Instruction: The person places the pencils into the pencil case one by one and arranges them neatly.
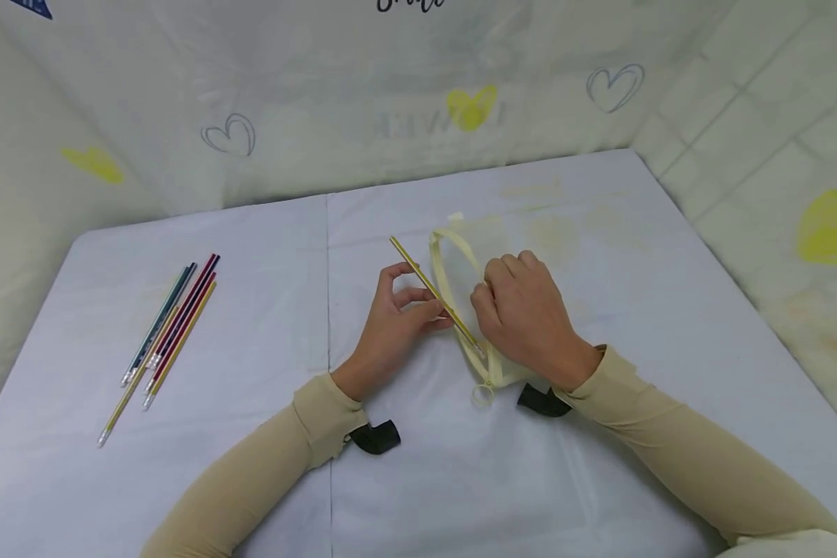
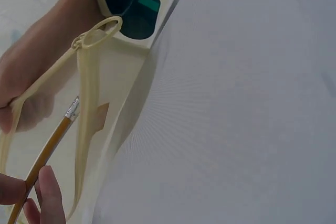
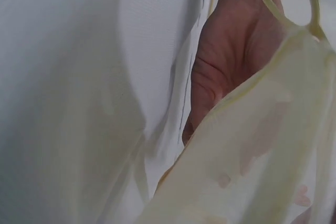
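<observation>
A yellow pencil (image 1: 418, 269) is pinched between the thumb and fingers of my left hand (image 1: 406, 314). It slants down to the right, its metal eraser end within the mouth of a pale yellow translucent zip pouch (image 1: 535, 232). My right hand (image 1: 526, 314) grips the pouch's far edge, with the fingers curled over the zip band, and the mouth gapes between both hands. At the near corner hangs a zip ring (image 1: 483, 395). In the left wrist view the pencil (image 2: 50, 145) points eraser-first toward the opening. Translucent pouch fabric (image 3: 247, 145) covers part of the right wrist view.
Several pencils (image 1: 167, 333) in teal, dark, red and yellow lie in a loose bunch at the table's left. A white cloth covers the table (image 1: 265, 465). Behind it hangs a pale curtain (image 1: 321, 101) printed with hearts. Black straps (image 1: 377, 438) stick out below both wrists.
</observation>
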The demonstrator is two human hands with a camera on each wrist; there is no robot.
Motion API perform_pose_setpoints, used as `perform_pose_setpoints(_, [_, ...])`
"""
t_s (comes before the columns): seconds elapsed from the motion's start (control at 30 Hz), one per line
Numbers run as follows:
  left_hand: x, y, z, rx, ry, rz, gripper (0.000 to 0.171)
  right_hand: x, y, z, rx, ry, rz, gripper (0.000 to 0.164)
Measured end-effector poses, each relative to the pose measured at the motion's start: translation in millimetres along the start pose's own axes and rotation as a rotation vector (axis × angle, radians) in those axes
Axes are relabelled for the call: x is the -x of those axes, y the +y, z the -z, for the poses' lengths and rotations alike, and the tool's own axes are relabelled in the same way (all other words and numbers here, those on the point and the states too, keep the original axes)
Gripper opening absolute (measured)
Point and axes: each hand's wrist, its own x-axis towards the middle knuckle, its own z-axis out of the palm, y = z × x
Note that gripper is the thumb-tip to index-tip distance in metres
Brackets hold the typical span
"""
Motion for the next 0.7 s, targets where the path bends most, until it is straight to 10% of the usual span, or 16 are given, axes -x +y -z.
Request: perform_pose_setpoints(0.7, [-1.7,-0.1,-18.2,-0.159,-0.082,0.100,0.064,0,0,-1,-0.026,-0.024,-0.033,0.032])
